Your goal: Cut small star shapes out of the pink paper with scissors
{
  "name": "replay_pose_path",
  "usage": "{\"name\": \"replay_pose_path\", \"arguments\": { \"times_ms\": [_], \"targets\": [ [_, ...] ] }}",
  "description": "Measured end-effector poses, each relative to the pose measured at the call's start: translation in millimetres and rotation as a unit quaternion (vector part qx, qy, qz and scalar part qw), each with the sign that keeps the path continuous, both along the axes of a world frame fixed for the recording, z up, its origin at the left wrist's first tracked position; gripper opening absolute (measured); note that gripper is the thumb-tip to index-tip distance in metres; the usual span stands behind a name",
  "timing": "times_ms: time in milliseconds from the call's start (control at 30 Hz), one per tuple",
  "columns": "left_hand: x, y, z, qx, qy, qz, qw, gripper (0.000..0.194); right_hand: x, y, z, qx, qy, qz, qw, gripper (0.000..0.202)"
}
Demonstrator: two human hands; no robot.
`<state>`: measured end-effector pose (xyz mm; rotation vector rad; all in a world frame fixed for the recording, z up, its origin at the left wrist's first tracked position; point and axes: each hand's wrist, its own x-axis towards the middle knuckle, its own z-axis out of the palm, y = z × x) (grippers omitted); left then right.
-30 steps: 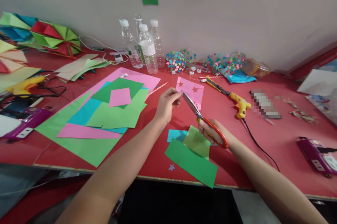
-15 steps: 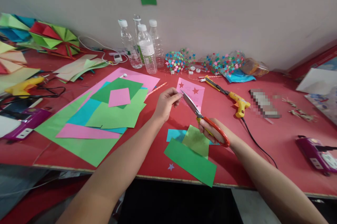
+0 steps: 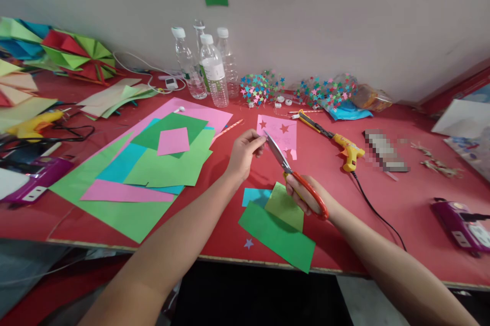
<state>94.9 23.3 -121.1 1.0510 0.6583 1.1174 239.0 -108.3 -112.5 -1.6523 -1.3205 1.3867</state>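
My right hand (image 3: 306, 194) grips scissors (image 3: 278, 153) with red and yellow handles; their blades point up and left and look nearly closed. Close to the blade tips, my left hand (image 3: 245, 152) pinches the left edge of a pink sheet of paper (image 3: 273, 123). Red shows through star-shaped holes in that sheet, and its lower edge is ragged. Part of it is hidden behind the blades and fingers. Below my hands lie a dark green paper strip (image 3: 281, 239), a light green piece (image 3: 287, 208), a blue piece (image 3: 254, 196) and a small purple star (image 3: 248, 243).
Coloured sheets (image 3: 107, 208) are stacked on the left of the red table (image 3: 383, 203). Plastic bottles (image 3: 214, 73) and star-covered balls (image 3: 254, 90) stand along the wall. To the right are a yellow glue gun (image 3: 348, 151), a cutter knife (image 3: 311, 123) and a purple power strip (image 3: 459, 224).
The pink sheet has turned slightly, showing its ragged lower edge more. The scissors and my right hand have shifted a little to the left and down.
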Motion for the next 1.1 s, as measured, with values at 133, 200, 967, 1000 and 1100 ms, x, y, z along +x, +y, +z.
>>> {"name": "replay_pose_path", "arguments": {
  "times_ms": [133, 200, 967, 1000, 1100],
  "targets": [
    [0.3, -0.4, 0.1, -0.001, 0.001, 0.000, 1.000, 0.020, -3.2, -1.1, 1.6, 0.004, -0.004, -0.005, 1.000, 0.056],
    [0.3, -0.6, 0.6, -0.003, 0.002, 0.000, 1.000, 0.020, -3.9, -1.2, 1.0, 0.005, -0.004, -0.006, 1.000, 0.056],
    [-1.6, 0.5, 2.2, 0.014, 0.022, 0.019, 0.999, 0.019, 1.5, 2.2, -0.7, -0.027, 0.005, -0.020, 0.999, 0.054],
    [-1.6, 1.4, 1.8, 0.016, 0.025, 0.029, 0.999, 0.018, 2.8, 2.2, -1.5, -0.020, 0.006, -0.015, 1.000, 0.054],
    [-1.5, 5.4, 0.4, 0.010, 0.031, 0.071, 0.997, 0.013, 6.3, 1.9, -4.9, 0.002, 0.014, 0.006, 1.000, 0.056]
  ]
}}
